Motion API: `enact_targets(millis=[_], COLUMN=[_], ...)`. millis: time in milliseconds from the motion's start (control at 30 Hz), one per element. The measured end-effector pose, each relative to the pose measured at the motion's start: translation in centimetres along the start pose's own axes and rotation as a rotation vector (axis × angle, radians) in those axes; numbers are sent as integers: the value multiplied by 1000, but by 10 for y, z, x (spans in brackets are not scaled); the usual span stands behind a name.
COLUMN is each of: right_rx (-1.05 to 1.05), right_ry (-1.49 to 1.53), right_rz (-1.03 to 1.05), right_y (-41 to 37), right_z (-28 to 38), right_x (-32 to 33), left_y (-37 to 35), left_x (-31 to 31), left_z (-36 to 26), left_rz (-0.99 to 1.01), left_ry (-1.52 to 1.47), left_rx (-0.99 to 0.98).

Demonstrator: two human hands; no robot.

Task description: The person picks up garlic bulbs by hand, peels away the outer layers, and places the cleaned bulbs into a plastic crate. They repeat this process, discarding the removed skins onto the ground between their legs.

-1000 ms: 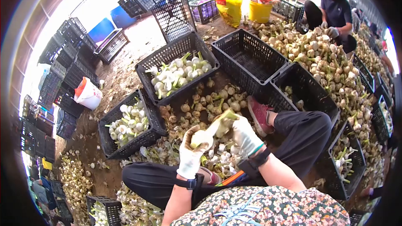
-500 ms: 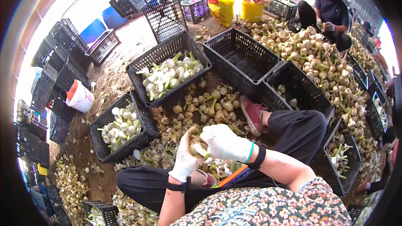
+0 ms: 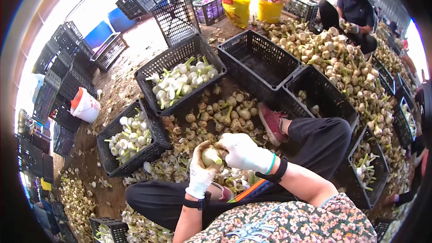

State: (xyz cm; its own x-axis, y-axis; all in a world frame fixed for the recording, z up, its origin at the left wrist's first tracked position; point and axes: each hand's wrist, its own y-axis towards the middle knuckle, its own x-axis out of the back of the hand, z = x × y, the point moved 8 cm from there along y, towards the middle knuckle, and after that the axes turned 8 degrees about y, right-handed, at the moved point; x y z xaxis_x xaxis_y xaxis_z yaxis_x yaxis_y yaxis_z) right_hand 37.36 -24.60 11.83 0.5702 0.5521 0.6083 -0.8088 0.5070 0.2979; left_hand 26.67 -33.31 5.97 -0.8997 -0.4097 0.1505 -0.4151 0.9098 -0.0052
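In the head view a garlic bulb (image 3: 210,156) with a cut green-white stem rests in my left hand (image 3: 199,175), whose gloved fingers wrap round it. My right hand (image 3: 245,153), also in a white glove, is closed, with its fingertips pressed against the bulb's upper right side. Whatever is pinched beneath those fingertips is hidden. Below and beyond both hands lies a heap of unpeeled garlic (image 3: 229,112) among loose husks (image 3: 168,170). Cleaned white bulbs fill part of one black crate (image 3: 148,83) ahead and another crate (image 3: 104,144) to the left.
Two more black crates (image 3: 234,69) (image 3: 344,101) stand ahead and to the right. A large garlic pile (image 3: 333,58) runs along the right, where another person (image 3: 355,11) sits working. Stacked crates (image 3: 63,63) and a white bucket (image 3: 85,107) stand at left.
The bulb has turned in my left hand, so its cut stem now faces me more. My right hand has shifted slightly to the right, showing more of the bulb.
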Motion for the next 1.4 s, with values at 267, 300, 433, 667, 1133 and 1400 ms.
enact_targets(millis=[267,300,433,667,1133,1400], right_rx=[-408,-594,-416,-345,-408,-237], right_ry=[346,574,385,61,141,21], right_rz=[-38,-10,-117,-168,161,-80], right_y=[-4,-9,-11,-29,3,-4], right_z=[-32,-39,-37,-82,-14,-7], right_x=[5,-1,-13,-14,-36,-46], left_y=[-1,-2,-4,-5,-19,-20], left_x=[-3,3,20,43,30,33], left_z=[7,6,17,24,-6,-1], left_rz=[-113,-220,-384,-438,-494,-497], left_ry=[-327,-199,-94,-413,259,270], left_rx=[-8,-49,-191,-129,-192,-65])
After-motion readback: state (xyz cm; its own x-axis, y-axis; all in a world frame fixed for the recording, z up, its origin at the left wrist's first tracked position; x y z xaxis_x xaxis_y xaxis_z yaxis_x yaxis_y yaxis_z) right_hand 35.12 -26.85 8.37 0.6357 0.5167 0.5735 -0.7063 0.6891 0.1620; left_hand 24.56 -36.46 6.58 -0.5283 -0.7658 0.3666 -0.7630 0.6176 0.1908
